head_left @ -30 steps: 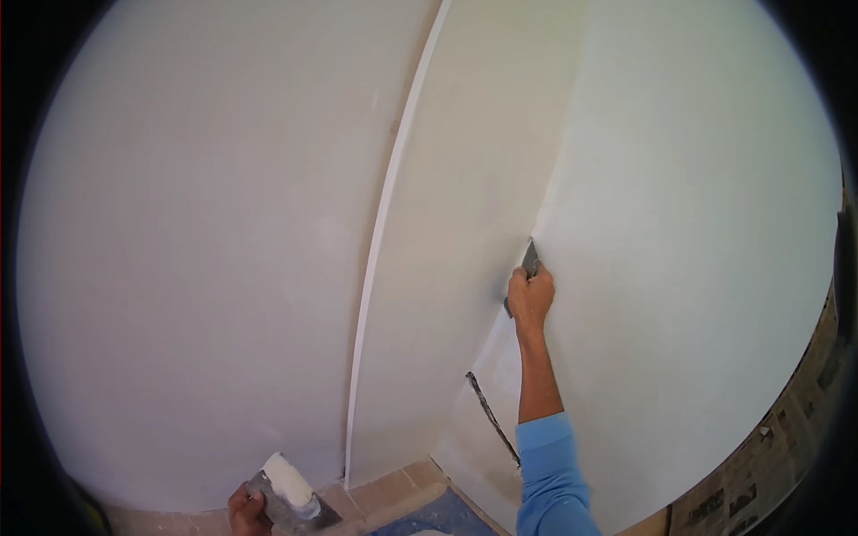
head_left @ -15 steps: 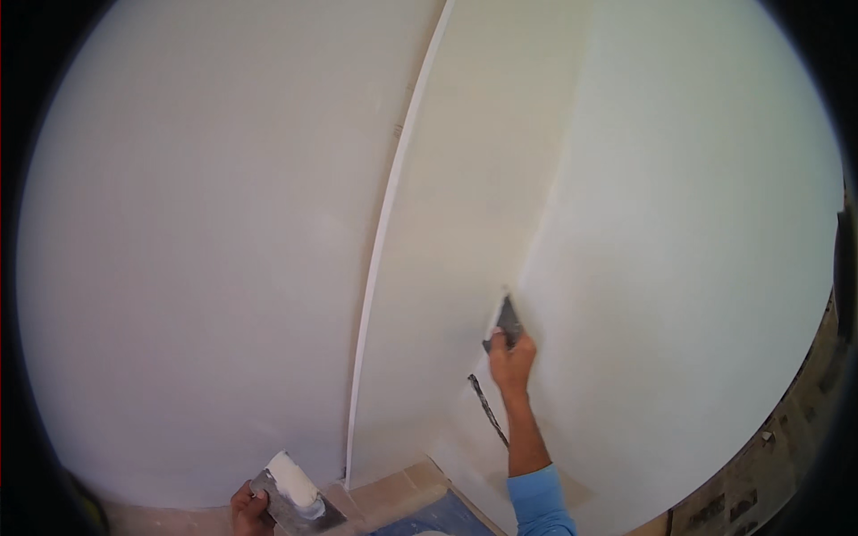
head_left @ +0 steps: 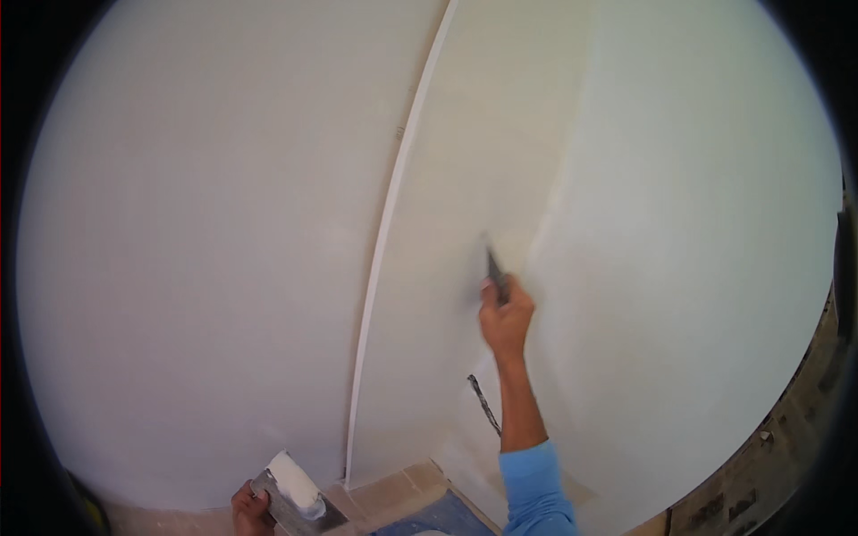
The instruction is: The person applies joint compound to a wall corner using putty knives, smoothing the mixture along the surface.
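Note:
In my right hand (head_left: 507, 317) is a dark putty knife (head_left: 494, 270), its blade up against the cream wall panel (head_left: 474, 170) near the corner with the white wall (head_left: 679, 241). The blade is seen nearly edge-on and slightly blurred. Down at the lower left, my left hand (head_left: 253, 509) grips a flat grey metal plate (head_left: 308, 518) by its edge. A thick strip of white putty (head_left: 295, 482) lies along that plate. The fingers under the plate are hidden.
A narrow white trim strip (head_left: 384, 214) runs up the wall left of the panel. Dark cable (head_left: 483, 402) sticks out beside my right forearm. Below are a tiled floor (head_left: 393, 491) and a blue sheet (head_left: 438, 518). A rougher, darker floor (head_left: 760, 482) shows at the far right.
My right hand has moved up and slightly left along the panel, and the putty knife has turned more edge-on. My left hand and the plate have stayed in place.

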Demonstrator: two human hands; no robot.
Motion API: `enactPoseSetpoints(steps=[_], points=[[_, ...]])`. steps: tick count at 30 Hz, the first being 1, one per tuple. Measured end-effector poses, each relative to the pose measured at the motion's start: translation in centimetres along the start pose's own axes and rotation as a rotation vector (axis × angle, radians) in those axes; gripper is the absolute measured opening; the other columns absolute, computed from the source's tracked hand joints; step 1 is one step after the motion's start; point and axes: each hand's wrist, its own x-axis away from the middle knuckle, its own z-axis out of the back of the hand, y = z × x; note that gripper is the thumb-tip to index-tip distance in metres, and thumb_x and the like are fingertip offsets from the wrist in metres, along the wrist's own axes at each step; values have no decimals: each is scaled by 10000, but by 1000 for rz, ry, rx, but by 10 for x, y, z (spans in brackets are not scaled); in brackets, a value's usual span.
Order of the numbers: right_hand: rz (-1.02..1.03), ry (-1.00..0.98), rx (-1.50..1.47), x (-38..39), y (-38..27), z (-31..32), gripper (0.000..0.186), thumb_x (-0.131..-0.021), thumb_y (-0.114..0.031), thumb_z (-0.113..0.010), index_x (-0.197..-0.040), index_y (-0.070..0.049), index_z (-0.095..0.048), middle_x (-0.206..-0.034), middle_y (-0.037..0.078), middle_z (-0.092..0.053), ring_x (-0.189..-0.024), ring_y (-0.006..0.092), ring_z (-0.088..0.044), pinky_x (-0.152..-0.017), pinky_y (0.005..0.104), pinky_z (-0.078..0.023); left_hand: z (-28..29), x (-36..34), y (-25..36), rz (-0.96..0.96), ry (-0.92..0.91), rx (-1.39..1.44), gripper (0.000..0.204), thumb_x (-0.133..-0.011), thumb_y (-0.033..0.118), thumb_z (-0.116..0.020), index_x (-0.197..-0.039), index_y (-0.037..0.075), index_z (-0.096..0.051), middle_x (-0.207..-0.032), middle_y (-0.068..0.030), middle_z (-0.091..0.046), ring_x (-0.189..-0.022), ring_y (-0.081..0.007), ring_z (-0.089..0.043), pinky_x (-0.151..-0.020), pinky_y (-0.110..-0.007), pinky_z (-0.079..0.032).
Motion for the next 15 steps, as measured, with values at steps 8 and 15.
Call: enactPoseSetpoints(steps=[8, 15], points=[[-274, -89, 154, 45, 55, 44, 314, -870, -162, -524, -1004, 101, -630, -827, 250, -665, -783, 405, -658, -723, 443, -505, -15, 3, 15, 44, -2, -39, 53, -900, 134, -672, -910, 86, -650, -649, 100, -492, -506, -8, -377, -443, -167, -270], [-429, 86, 175, 25, 90, -7, 316, -849, -128, -575, -1080, 82, -620, -924, 258, -655, -879, 418, -636, -787, 462, -489, -11, 2, 12, 68, 68, -35, 25, -903, 88, -652, -890, 75, -634, -648, 103, -493, -494, -6, -368, -433, -167, -261]])
